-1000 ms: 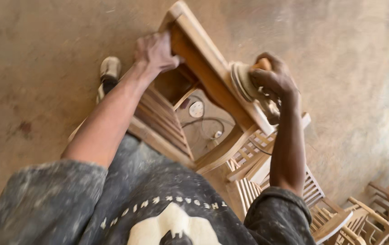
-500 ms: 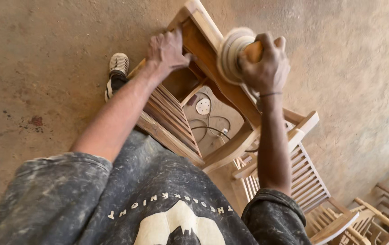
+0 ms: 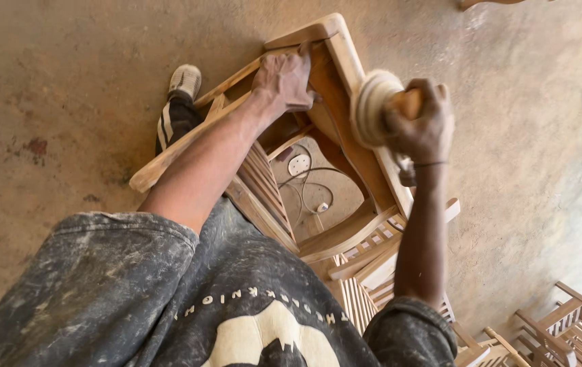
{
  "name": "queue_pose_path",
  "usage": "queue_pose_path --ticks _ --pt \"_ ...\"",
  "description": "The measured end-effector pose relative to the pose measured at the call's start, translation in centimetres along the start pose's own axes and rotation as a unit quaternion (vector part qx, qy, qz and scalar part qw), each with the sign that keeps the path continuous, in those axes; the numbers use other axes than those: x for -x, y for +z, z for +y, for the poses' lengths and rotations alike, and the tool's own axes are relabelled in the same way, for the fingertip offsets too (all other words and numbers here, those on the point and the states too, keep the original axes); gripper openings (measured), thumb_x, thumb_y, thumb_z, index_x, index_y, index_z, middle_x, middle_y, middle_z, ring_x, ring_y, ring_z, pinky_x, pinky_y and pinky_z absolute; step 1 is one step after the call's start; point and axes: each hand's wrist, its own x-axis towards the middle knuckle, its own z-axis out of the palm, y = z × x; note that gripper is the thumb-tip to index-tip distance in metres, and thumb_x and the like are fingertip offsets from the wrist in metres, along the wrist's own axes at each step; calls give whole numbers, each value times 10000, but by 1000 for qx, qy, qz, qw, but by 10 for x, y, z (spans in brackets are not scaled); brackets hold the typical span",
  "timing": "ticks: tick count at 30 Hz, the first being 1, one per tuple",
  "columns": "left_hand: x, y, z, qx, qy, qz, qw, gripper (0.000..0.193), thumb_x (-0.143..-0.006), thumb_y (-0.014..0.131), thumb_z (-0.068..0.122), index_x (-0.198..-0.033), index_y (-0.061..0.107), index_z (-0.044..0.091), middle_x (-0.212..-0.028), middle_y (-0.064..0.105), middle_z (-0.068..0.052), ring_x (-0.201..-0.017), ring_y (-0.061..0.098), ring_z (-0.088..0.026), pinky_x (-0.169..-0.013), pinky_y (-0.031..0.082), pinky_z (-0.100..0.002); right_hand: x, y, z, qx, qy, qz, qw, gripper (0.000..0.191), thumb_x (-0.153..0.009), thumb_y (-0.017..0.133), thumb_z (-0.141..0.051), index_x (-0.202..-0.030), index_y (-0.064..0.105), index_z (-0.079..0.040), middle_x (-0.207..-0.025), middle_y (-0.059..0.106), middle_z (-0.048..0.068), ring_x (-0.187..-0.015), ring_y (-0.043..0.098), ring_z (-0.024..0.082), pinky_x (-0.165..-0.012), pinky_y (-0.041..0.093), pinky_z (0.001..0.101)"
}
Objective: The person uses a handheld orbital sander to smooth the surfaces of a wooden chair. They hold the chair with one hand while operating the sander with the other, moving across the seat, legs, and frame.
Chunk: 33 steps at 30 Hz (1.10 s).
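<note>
Two hands: left hand (image 3: 283,80) clamped on chair frame (image 3: 345,61), right hand (image 3: 423,126) gripping sander (image 3: 372,109) alongside.

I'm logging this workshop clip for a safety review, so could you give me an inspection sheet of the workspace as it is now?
Surface: bare, dusty concrete floor with dark stains.
Job's things: unfinished wooden chair tipped on its side; round disc sander held against its frame.
Clutter: nothing seen loose on the floor.
Grippers: left hand grips the chair frame; right hand holds the sander.
Cables: thin cord and white socket block lie on the floor inside the frame.
Surroundings: more slatted wooden chairs stand at lower right; the person's shoe is beside the chair.
</note>
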Motion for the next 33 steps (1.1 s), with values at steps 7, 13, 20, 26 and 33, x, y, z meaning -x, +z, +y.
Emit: queue_pose_path --ticks 7,13,20,26,33 --pt "12 11 -13 137 -44 89 986 684 -813 793 340 -1293 542 -79 -657 515 17 -475 424 -89 -395 412 -295 -6 1 -67 60 -40 63 995 428 -846 891 -302 -1171 631 -198 -1086 522 120 -797 678 296 -656 591 472" --pt "35 16 -24 180 -88 93 975 122 -771 739 126 -847 653 86 -626 628 -63 -475 536 -132 -410 422 -308 -62 12 -101 70 -60 88 992 427 -884 888 -355 -1154 589 -210 -1098 519 139 -784 683 291 -570 613 427" --pt "37 20 -20 197 -68 63 976 126 -884 648 164 -819 604 65 -559 544 -23 -421 451 -112 -357 369 -307 -127 28 -57 -81 -72 -1 994 282 -937 754 -262 -1134 585 -152 -1041 611 111 -822 683 226 -653 624 398" --pt "34 25 -21 149 -70 147 975 144 -839 685 169 -798 573 88 -515 490 16 -377 361 -95 -318 299 -296 -152 25 -21 -230 15 -163 959 284 -904 748 -310 -1106 633 -146 -932 631 77 -774 642 190 -625 613 406" --pt "42 15 -21 177 -89 99 975 193 -873 713 221 -875 618 52 -546 538 -31 -389 419 -112 -333 328 -317 -100 31 -91 77 -117 63 988 426 -913 836 -365 -1168 610 -109 -1074 565 222 -719 713 286 -499 646 427"
